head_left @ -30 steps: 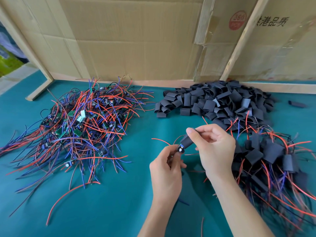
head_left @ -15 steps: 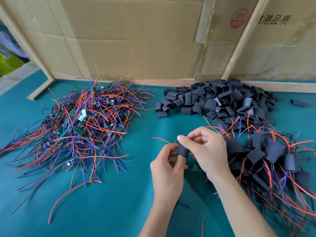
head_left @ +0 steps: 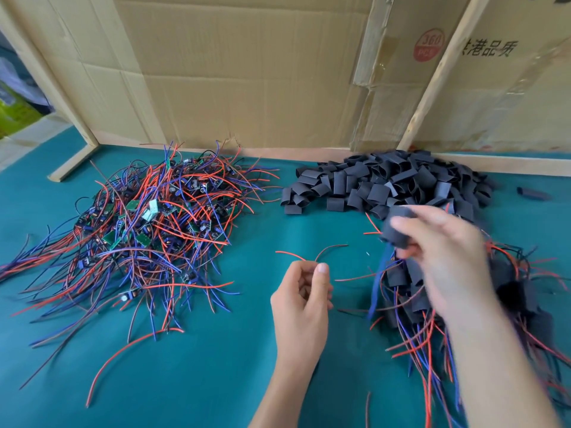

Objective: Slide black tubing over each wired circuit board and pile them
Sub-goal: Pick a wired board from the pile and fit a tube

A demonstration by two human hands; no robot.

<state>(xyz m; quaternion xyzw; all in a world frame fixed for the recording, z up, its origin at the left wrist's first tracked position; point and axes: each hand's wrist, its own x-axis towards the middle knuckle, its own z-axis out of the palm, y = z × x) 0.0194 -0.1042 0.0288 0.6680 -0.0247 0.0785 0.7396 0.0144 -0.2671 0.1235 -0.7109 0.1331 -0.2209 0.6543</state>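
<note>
Black tubing, already sleeved over a wired circuit board (head_left: 397, 231), sits pinched in the blurred right hand (head_left: 441, 251), raised above the near edge of the finished pile (head_left: 457, 298); its blue and red leads trail down toward that pile. The left hand (head_left: 301, 299) hovers over the teal mat (head_left: 216, 366), fingers curled inward, thumb up beside a thin red wire (head_left: 312, 256); whether it pinches that wire I cannot tell. Half a second ago both hands met at the sleeve; now they are well apart, the right one carried off to the right. Open mat lies between the hands and in front of the left wrist. To the left spreads the heap of unsleeved boards (head_left: 145, 230), and behind the right hand the loose sleeve heap (head_left: 386, 183) reaches the wooden rail (head_left: 509, 165). On the cardboard wall (head_left: 247, 72) a red round sticker (head_left: 429, 46) reads "360 PCS", with printed Chinese characters beside it.
</note>
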